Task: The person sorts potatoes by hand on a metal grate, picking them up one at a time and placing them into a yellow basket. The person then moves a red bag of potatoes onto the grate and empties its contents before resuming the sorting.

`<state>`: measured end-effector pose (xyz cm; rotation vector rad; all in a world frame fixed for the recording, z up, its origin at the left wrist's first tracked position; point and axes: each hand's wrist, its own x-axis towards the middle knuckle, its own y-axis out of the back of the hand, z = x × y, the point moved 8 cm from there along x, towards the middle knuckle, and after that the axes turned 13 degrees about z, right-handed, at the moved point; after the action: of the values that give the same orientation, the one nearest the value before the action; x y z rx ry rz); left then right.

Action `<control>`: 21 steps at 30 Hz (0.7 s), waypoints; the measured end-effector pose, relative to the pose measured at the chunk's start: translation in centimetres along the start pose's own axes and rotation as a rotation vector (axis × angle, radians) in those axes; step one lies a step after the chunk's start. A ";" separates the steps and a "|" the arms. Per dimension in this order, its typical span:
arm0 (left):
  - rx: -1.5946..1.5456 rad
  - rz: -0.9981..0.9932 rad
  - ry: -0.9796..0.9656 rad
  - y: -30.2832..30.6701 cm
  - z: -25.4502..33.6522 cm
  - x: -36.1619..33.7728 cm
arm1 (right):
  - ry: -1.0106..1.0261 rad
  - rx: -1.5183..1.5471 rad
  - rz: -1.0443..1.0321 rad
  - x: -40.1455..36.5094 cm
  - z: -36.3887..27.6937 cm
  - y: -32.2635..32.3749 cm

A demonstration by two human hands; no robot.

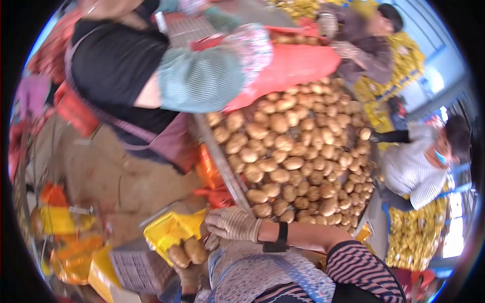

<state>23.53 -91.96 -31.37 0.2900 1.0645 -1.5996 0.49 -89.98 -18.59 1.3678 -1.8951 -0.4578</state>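
My right hand (234,224), in a pale knitted glove with a black band on the wrist, reaches across to the mouth of a yellow bag (164,231). Its fingers are curled downward, and what they close on is hidden. Lower down is my left hand (189,276), also gloved and partly hidden by my patterned apron. Brown potatoes (195,250) lie against its far end, over the yellow bag; its fingers appear to be under them, out of sight. Just beyond my right hand, a large heap of potatoes (293,162) covers a table with a raised edge (218,157).
A co-worker in a dark top, with a teal sleeve cover (199,79), leans over a red mesh bag (298,63). Others stand across the heap, including a person in a striped shirt (415,164). Filled yellow bags (417,230) are stacked behind; cartons (139,267) stand lower left.
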 end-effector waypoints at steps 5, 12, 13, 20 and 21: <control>-0.423 0.202 0.229 8.3 -1.5 5.7 | -0.472 -0.461 0.222 3.3 14.1 14.8; -0.412 0.491 0.407 8.4 -5.0 5.1 | -0.790 -1.046 -0.346 5.6 33.3 16.2; -0.705 0.022 0.689 3.7 -5.8 4.4 | -0.835 -0.988 -0.430 6.9 30.5 16.8; -0.044 0.103 0.257 -11.5 -7.3 4.3 | -0.861 -0.556 -0.688 3.3 32.5 19.2; 0.043 0.095 0.195 -14.6 -7.0 3.7 | -0.901 -0.426 -0.541 2.2 32.7 20.1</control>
<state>7.05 -89.75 -30.90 0.5265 1.1474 -1.5336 -37.18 -88.88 -26.12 1.4789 -1.8438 -1.8848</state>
